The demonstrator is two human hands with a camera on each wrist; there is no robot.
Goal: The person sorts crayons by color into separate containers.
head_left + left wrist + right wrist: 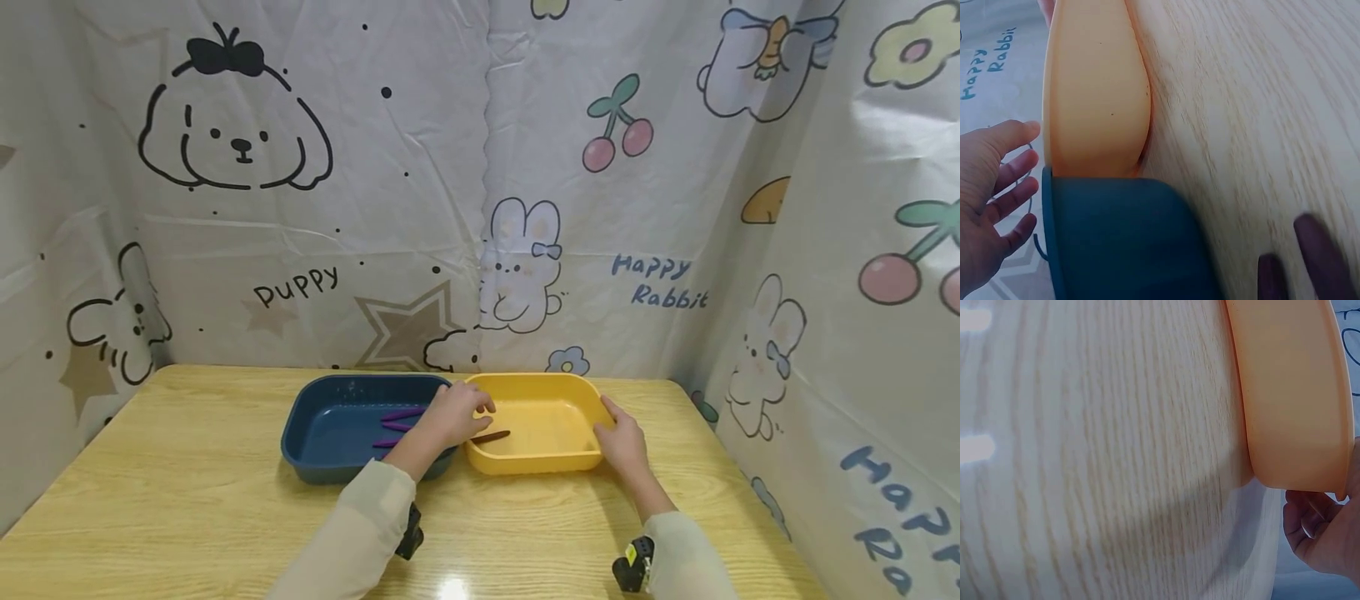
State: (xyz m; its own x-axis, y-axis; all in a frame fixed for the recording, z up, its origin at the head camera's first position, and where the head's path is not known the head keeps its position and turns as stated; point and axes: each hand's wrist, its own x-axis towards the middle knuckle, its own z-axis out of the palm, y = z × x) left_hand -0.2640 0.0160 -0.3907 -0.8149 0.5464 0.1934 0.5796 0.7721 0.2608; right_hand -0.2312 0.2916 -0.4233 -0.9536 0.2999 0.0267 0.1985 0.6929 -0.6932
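Observation:
A yellow tray [534, 464] and a dark blue tray [318, 472] stand side by side on the table, their ends meeting. Over the adjoining rims my left hand [450, 412] hovers, thumb and fingers apart and loosely bent. Nothing lies between those fingers in the left wrist view, where the hand [988, 194] shows beside both rims. My right hand [624, 439] grips the right end of the yellow tray, fingers curled against its outer wall [1300, 425]. A slim brown stick [495, 436] lies in the yellow tray's left end. Several slim purple sticks [397, 427] lie in the blue tray, partly hidden by my left hand.
The trays sit toward the back of the wood-grain table [187, 500]. A printed curtain [420, 167] hangs behind and along the sides. Dark wrist cameras [411, 533] are worn below both sleeves.

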